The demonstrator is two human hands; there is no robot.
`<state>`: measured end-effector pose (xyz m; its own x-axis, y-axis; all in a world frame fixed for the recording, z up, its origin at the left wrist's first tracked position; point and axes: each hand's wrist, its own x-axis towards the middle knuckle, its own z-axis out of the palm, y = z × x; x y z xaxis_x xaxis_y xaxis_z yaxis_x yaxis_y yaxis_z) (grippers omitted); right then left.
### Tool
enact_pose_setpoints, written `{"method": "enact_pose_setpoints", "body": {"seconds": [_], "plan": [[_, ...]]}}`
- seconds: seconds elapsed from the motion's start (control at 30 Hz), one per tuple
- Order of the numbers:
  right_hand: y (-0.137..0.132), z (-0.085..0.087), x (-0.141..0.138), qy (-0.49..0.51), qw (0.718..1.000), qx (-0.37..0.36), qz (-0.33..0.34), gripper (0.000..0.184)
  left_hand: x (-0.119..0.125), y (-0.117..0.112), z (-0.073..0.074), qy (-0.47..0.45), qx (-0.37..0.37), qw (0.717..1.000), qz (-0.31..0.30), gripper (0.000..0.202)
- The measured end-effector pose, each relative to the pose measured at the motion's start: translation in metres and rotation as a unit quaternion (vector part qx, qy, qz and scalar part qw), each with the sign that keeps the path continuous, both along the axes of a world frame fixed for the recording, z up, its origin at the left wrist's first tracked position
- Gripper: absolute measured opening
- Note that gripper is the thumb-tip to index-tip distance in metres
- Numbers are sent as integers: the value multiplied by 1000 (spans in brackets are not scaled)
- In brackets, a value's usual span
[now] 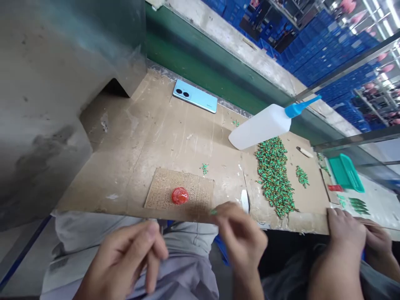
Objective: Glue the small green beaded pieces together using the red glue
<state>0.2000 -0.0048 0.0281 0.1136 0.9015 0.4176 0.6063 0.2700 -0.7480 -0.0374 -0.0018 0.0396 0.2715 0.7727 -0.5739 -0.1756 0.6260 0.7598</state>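
My right hand [239,233] is closed in a pinch on a small green piece [213,212], whose tip shows at the fingertips just over the bench's front edge. Over my lap, my left hand [128,254] has thumb and forefinger pressed together; whatever they hold, if anything, is too small to make out. A glossy red round thing [180,195] sits on a rough cardboard pad [196,191] just beyond my hands. Behind the pad lies a little cluster of green pieces [204,168]. Further right spreads a large heap of similar green and orange-brown pieces [275,179].
A white squeeze bottle [262,127] with a blue nozzle stands behind the heap. A light-blue phone [195,96] lies along the back edge. Metal sheeting [62,91] bounds the left side. At right, another person's hands [346,229] work near a green tray [345,173].
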Motion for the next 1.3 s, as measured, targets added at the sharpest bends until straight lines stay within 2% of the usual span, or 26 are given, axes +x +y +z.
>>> {"method": "enact_pose_setpoints", "body": {"seconds": [0.07, 0.13, 0.2, 0.27, 0.33, 0.4, 0.5, 0.57, 0.6, 0.73, 0.83, 1.03, 1.2, 1.3], "plan": [[13, 0, 41, -25, 993, -6, -118, 1, -3, 2, 1, -91, -70, 993, 31, 52], [28, 1, 83, -44, 971, 17, -233, 16, -8, 7, 3, -170, -116, 975, 79, 31], [38, 1, 114, -62, 951, 26, -301, 30, -12, 12, 5, -219, -149, 956, 123, 15], [41, 2, 126, -84, 932, 42, -350, 33, -17, 15, 9, -236, -165, 944, 162, 22], [39, 2, 120, -105, 927, 41, -358, 31, -20, 17, 13, -234, -171, 938, 191, 28], [37, 1, 102, -124, 940, 21, -316, 28, -23, 16, 15, -228, -173, 934, 214, 30], [39, -2, 71, -148, 977, -47, -147, 25, -25, 14, 14, -217, -187, 930, 231, 26], [45, -4, 55, -158, 983, -81, -40, 24, -26, 13, 10, -210, -193, 933, 222, 21], [50, -4, 49, -162, 983, -86, -8, 23, -27, 13, 8, -209, -190, 936, 211, 20], [73, -5, 39, -186, 977, -95, 47, 18, -28, 10, 0, -226, -171, 946, 160, 29], [89, -4, 36, -211, 966, -118, 91, 16, -26, 6, -4, -222, -161, 952, 135, 21], [108, -5, 34, -244, 953, -120, 134, 21, -21, 5, -9, -224, -103, 962, 118, 23], [103, 7, 31, -233, 955, -107, 150, 19, -21, 5, -13, -202, -81, 973, 83, 26], [79, 21, 18, -194, 964, -82, 164, 15, -17, 4, -9, -63, 8, 998, 25, 31]]}}
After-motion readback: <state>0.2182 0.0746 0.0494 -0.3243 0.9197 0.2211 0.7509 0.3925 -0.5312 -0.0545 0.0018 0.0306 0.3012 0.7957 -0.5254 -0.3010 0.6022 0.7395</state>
